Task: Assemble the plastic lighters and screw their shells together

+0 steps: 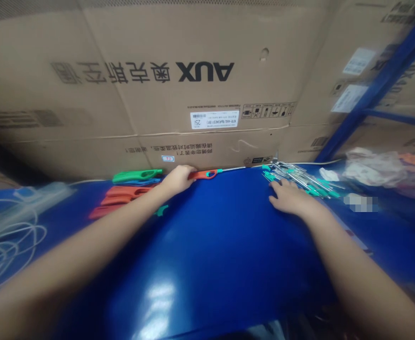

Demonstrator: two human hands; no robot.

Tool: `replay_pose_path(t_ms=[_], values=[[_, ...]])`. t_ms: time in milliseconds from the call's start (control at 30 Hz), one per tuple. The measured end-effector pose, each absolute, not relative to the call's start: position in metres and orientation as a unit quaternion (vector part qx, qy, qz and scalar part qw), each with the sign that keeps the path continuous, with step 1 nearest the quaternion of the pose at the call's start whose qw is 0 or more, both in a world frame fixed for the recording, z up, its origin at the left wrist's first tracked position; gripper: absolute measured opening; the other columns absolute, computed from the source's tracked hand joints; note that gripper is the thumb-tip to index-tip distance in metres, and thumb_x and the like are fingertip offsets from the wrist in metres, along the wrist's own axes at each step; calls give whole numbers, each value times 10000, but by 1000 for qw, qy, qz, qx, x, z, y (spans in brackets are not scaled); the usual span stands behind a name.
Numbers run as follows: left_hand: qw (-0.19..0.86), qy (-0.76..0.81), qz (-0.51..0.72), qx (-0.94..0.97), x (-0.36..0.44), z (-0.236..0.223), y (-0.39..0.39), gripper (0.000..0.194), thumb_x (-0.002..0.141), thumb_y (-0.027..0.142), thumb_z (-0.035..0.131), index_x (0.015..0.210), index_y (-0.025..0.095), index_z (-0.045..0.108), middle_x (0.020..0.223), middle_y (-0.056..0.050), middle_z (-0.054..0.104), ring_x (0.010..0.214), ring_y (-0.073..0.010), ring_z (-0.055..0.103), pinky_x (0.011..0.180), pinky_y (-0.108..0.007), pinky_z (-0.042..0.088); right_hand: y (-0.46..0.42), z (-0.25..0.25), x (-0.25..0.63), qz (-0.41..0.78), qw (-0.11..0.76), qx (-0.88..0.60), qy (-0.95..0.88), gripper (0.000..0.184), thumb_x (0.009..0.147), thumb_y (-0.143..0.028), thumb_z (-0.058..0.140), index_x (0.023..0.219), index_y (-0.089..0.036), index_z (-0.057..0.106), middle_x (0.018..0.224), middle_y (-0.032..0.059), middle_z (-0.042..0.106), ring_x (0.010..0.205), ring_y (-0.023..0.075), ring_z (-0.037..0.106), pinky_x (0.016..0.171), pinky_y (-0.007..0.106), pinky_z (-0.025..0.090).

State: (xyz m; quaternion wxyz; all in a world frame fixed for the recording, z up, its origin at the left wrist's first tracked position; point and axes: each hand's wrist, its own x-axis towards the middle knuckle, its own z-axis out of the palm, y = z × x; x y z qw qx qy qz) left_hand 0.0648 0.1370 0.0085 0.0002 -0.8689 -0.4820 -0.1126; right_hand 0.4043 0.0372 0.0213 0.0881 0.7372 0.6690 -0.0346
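At the back edge of the blue table, my left hand (179,180) is closed around the handle end of an orange stick lighter (203,174). The lighter's thin metal tube points right, towards a pile of metal lighter tubes (299,177) with teal ends. My right hand (288,197) reaches to the near left side of this pile, fingers apart, and nothing shows in its grasp. Whether its fingertips touch the tubes I cannot tell. Left of my left hand lie a green lighter handle (136,176) and several orange-red handles (124,194), partly hidden by my forearm.
A large cardboard box (140,108) with upside-down print stands behind the blue table (207,255). White cable (12,241) lies coiled at the left. Crumpled plastic bags (367,167) are at the right, near a blue metal frame (374,89).
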Motion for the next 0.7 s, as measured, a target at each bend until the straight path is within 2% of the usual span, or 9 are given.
replay_pose_path(t_ms=[167,267,333,433,600,700], values=[[51,-505,-117,-854,71,16,127,346,981,350,609,1272,163,587,1278,-110,608,1082,-235,639,911,-445,568,39,18,406,-20,68,725,685,500,897,-344,488,1349,-138,541,1393,256,496,1285,441,483,991,579,433],[74,-505,-122,-851,71,22,110,322,980,352,607,1240,162,606,1252,-105,623,1079,-234,639,920,-445,561,38,16,403,-12,43,694,719,529,899,-341,504,1385,-132,512,1463,265,438,1360,451,413,1067,613,367],[86,-506,-134,-848,63,26,99,213,963,290,582,1118,182,681,1126,-93,687,1100,-261,629,954,-412,536,36,17,398,-13,18,652,758,567,921,-352,498,1450,-153,450,1543,229,364,1434,396,345,1145,556,317],[105,-525,-146,-832,36,36,90,228,944,299,549,1076,199,706,1129,-88,700,1106,-273,622,951,-388,517,31,17,385,-24,-25,582,812,565,962,-378,467,1493,-198,401,1596,146,319,1493,280,278,1210,420,276],[138,-602,-135,-774,-25,52,92,233,889,336,577,921,160,727,1032,-142,690,1058,-347,603,872,-437,503,18,12,362,-68,-128,463,874,470,979,-366,465,1418,-200,492,1529,152,421,1462,292,335,1189,498,327],[132,-631,-118,-756,-46,50,90,207,856,346,626,889,177,741,958,-125,682,984,-328,615,832,-410,499,13,9,353,-92,-136,424,891,423,988,-357,463,1382,-218,530,1510,137,452,1451,289,358,1170,513,358]])
